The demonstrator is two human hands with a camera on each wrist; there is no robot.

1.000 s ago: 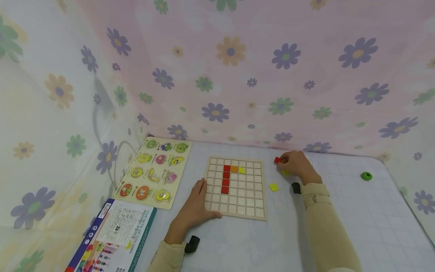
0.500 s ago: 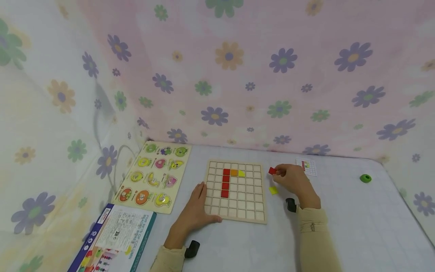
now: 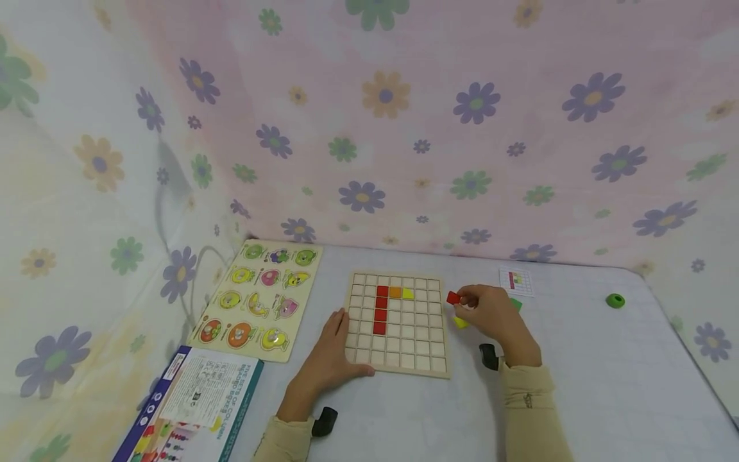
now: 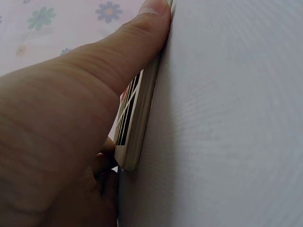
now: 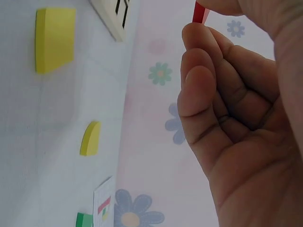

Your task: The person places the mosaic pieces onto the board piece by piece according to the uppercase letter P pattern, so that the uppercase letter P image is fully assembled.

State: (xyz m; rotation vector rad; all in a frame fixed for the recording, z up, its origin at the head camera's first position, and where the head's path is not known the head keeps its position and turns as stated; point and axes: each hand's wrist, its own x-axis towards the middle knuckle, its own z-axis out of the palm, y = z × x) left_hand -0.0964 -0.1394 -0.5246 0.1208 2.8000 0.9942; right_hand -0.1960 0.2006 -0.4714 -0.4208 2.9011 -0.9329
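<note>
My left hand (image 3: 329, 359) rests at the front left corner of a gridded wooden board (image 3: 416, 333). Its fingers lie along the left side, its thumb (image 4: 142, 35) along the front edge. A column of red square tiles (image 3: 381, 314) sits in the grid, with an orange tile (image 3: 395, 292) and a yellow tile (image 3: 408, 294) to the right of its top. Just off the board's right edge, above the table, my right hand (image 3: 491, 317) pinches a red tile (image 3: 453, 298) between thumb and fingertips. Below that hand lies a loose yellow square tile (image 5: 56, 40).
A small printed pattern card (image 3: 516, 281), a green piece (image 3: 516, 304) and a rounded yellow piece (image 5: 91, 138) lie near the right hand. A green bead (image 3: 615, 300) is far right. At left are a fruit puzzle board (image 3: 260, 282) and a cardboard box (image 3: 196, 391).
My right hand has carried the red tile left and nearer to me, from beside the card to the board's right edge. The card and green piece have come into view. The left hand stays put.
</note>
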